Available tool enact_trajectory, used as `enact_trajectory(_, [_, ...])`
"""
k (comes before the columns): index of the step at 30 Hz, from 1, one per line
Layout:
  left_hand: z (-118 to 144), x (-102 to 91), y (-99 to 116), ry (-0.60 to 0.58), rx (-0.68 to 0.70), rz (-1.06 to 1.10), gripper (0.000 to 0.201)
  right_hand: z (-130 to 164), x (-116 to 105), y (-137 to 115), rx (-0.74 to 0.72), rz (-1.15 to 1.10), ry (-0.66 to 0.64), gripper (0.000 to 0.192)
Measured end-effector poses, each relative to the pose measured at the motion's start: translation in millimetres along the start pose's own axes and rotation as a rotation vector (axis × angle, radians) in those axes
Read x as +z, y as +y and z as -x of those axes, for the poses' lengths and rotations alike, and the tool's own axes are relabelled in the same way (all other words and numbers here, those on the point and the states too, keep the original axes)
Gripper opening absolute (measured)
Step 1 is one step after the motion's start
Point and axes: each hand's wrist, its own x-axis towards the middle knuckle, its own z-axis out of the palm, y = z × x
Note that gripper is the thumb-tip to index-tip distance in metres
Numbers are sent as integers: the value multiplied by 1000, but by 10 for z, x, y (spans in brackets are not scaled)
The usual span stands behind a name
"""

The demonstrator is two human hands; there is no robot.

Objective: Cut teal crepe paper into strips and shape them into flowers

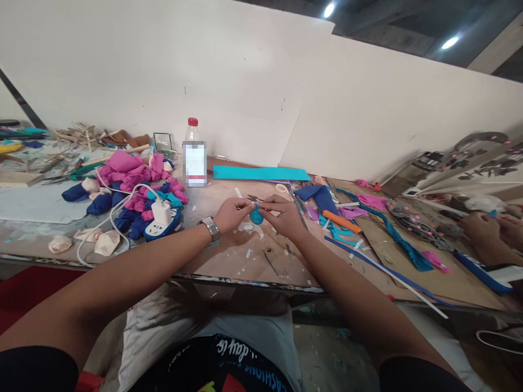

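While both forearms reach in over the table [220, 258], the left hand [233, 215] and the right hand [283, 218] meet at a small teal bundle [256, 216], each pinching it narrowly between thumb and fingertips from its own side. The bundle sits between the two hands, near the middle of the table, its rounded lower part showing beneath the fingers. Judging by that shape, the cloth or paper is already gathered, and the part under the fingertips seems the bit left to finish, though the fingers hide it. To the left lies a heap of pink and blue bundles [122, 161], which look finished; behind the hands, a flat turquoise strip [261, 173] appears unworked. As for containers, a plastic bottle [193, 132] with its red cap on stands upright between the heap and the strip; its upper part is clear, but a blurred patch covers the rest, so whether it holds anything I cannot tell. Further left, a small glass piece [163, 142] stands near the heap, and whether it is a box or just a pane is unclear. Near the right hand lie blue and purple scraps [318, 196] and an orange cutter [341, 221].
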Motion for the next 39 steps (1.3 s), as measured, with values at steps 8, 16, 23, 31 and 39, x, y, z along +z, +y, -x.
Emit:
enact_trajectory(8, [-19,21,-26,32,-22,102,45,14,-24,15,-97,29,-18,23])
enact_trajectory(16, [5,10,-25,0,10,44,45,14,-40,51,-169,67,-17,22])
enact_trajectory(23, [-10,9,-23,-15,45,55,42,4,-33,8,24,43,-22,26])
enact_trajectory(31, [-3,39,-73,-11,30,40,45,8,16,60,243,-104,-43,26])
enact_trajectory(39, [28,57,-35,-72,17,58,43,4,89,106,332,-381,-89,30])
